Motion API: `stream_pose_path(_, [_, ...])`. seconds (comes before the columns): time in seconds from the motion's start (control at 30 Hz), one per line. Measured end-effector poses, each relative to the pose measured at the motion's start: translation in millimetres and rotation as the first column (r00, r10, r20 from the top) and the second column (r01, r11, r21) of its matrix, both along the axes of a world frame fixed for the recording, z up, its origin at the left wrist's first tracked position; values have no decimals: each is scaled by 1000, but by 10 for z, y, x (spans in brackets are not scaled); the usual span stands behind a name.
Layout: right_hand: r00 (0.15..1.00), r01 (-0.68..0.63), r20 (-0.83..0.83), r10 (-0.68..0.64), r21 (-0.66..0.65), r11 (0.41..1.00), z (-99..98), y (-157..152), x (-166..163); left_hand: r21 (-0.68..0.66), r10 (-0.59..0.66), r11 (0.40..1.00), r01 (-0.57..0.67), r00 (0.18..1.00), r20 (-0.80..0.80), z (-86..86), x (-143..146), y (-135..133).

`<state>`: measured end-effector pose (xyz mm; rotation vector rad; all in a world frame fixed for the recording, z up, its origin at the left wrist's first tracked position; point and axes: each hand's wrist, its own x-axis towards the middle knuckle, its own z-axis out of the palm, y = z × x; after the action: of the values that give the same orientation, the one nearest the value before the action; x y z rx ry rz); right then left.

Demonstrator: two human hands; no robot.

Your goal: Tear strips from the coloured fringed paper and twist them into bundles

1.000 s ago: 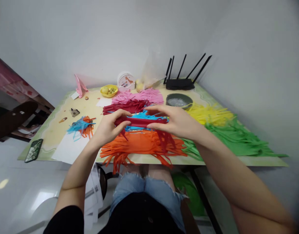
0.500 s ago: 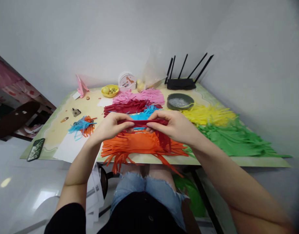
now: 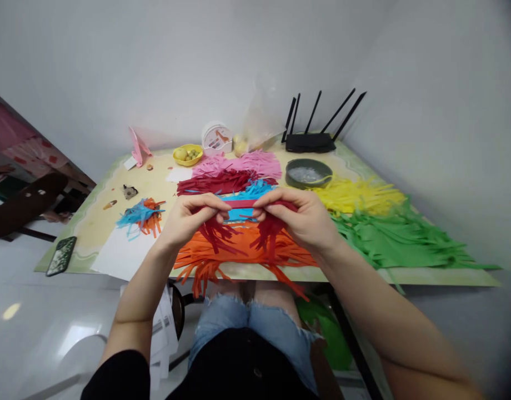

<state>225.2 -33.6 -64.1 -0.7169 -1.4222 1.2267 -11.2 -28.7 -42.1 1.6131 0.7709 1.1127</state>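
A dark red fringed paper strip [image 3: 241, 204] is stretched level between my two hands, its cut ends hanging down on both sides. My left hand [image 3: 200, 214] pinches it at one side between thumb and fingers. On the other side my right hand [image 3: 295, 214] has the same pinch. Below the strip lies orange fringed paper [image 3: 239, 244] whose strands droop over the table's front edge. Blue fringed paper [image 3: 255, 191] shows just behind my fingers, partly covered by them. Farther back are a dark red fringed pile [image 3: 218, 182] and a pink fringed pile [image 3: 243, 165].
Yellow fringe [image 3: 359, 195] and green fringe [image 3: 397, 239] spread at the right. A dark round dish [image 3: 309, 184] and a black router [image 3: 310, 143] stand behind. Leftward are a blue-and-orange tassel bunch [image 3: 143, 215], a phone [image 3: 61, 256] and a yellow fruit bowl [image 3: 189, 162].
The red strip now lies flatter between my hands, with fringe hanging below both of them instead of mainly the right. My hands have shifted only slightly.
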Motion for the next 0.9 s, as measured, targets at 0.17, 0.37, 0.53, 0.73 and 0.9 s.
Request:
stream_pose_path(0.17, [999, 21, 48, -22, 27, 999, 25, -17, -19, 52, -22, 998, 21, 1000, 2, -49, -27, 22])
stream_pose_path(0.37, [925, 67, 302, -231, 467, 882, 74, -76, 13, 43, 49, 998, -47, 997, -53, -51, -27, 8])
stream_pose_path(0.53, [859, 27, 360, -364, 678, 735, 86, -63, 46, 169, 124, 982, -81, 958, -260, 43, 25, -16])
stream_pose_path(0.73, [831, -37, 433, -348, 668, 744, 138, -39, 147, 256, 152, 966, -37, 881, -448, 141, 92, 13])
stream_pose_path(0.9, [822, 28, 514, -245, 393, 919, 210, -10, 135, 263, 137, 965, -20, 890, -435, 159, 115, -13])
